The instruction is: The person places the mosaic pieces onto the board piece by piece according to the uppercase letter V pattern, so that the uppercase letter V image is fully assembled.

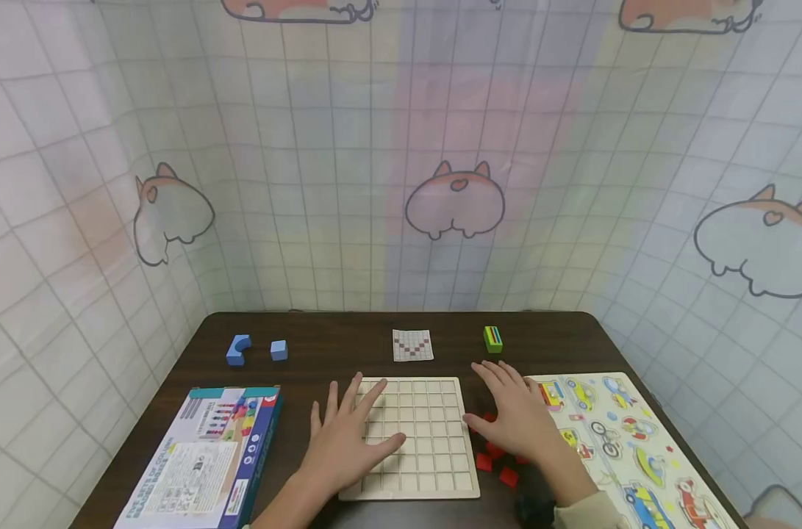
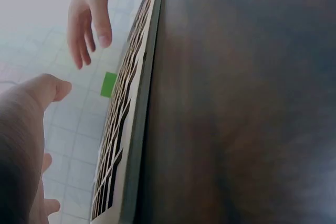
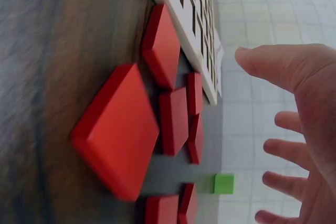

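Observation:
A pale wooden grid board (image 1: 417, 441) with square cells lies at the middle of the table. My left hand (image 1: 349, 441) hovers over its left side, fingers spread and holding nothing. Above the red tiles at the board's right edge is my right hand (image 1: 516, 415), fingers extended and thumb apart, also without anything in it. Several flat red square tiles (image 3: 123, 132) lie loosely on the table, partly hidden under the right hand in the head view. In the left wrist view the left thumb (image 2: 55, 88) stands clear of the board's edge.
On the left lies a boxed toy set (image 1: 202, 463); on the right, a picture board with vehicle drawings (image 1: 645, 455). Toward the back are a blue arch block (image 1: 238, 350), a blue cube (image 1: 278, 350), a pattern card (image 1: 412, 345) and a green block with coloured stripes (image 1: 493, 339).

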`<action>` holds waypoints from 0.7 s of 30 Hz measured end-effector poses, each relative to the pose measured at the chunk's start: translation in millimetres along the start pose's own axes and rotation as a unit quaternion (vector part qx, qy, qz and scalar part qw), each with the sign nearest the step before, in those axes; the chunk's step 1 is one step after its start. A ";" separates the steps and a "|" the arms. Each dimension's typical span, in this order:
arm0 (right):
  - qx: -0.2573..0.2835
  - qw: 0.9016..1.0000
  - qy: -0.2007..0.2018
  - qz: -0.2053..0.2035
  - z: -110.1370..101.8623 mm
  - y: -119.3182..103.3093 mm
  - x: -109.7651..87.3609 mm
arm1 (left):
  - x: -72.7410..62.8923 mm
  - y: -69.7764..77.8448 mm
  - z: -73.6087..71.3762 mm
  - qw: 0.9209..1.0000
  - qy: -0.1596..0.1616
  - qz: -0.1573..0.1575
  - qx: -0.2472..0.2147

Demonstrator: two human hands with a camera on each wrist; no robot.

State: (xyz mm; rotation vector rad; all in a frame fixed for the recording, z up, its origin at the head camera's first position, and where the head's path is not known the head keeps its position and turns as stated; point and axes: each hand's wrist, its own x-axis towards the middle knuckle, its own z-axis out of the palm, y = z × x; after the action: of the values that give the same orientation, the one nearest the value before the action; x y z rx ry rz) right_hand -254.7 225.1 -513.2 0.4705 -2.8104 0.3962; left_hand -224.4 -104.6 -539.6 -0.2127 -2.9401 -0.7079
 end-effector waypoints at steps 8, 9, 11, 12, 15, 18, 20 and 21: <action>0.039 0.999 -0.015 0.021 -3.1 14.1 -16.5 | -22.2 -2.1 -1.7 1.000 -0.018 0.019 -0.014; 0.043 0.999 -0.019 0.022 -2.6 15.9 -18.0 | -25.1 -3.3 -1.5 0.999 -0.021 0.023 -0.015; 0.053 0.998 -0.027 0.023 -1.4 19.2 -19.7 | -29.7 -6.0 -1.8 0.999 -0.026 0.030 -0.017; 0.057 0.998 -0.031 0.021 -0.7 20.6 -19.8 | -31.8 -7.5 -2.3 0.999 -0.026 0.035 -0.016; 0.070 0.997 -0.042 0.016 1.2 23.5 -18.7 | -36.6 -11.7 -4.0 0.999 -0.028 0.044 -0.013; 0.082 0.995 -0.053 0.009 2.6 25.1 -17.2 | -39.8 -14.7 -5.0 0.998 -0.035 0.043 -0.014; 0.091 0.994 -0.061 0.000 3.5 23.9 -16.9 | -43.3 -17.6 -5.5 0.998 -0.042 0.038 -0.014; 0.097 0.993 -0.065 -0.003 3.8 23.2 -16.9 | -44.8 -19.1 -5.6 0.998 -0.045 0.037 -0.016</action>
State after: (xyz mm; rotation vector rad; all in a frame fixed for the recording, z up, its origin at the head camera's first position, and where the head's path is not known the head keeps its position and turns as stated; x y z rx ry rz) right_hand -248.1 249.8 -527.0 0.5649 -2.9082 0.6629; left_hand -183.0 -129.0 -549.4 -0.3623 -2.9887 -0.7559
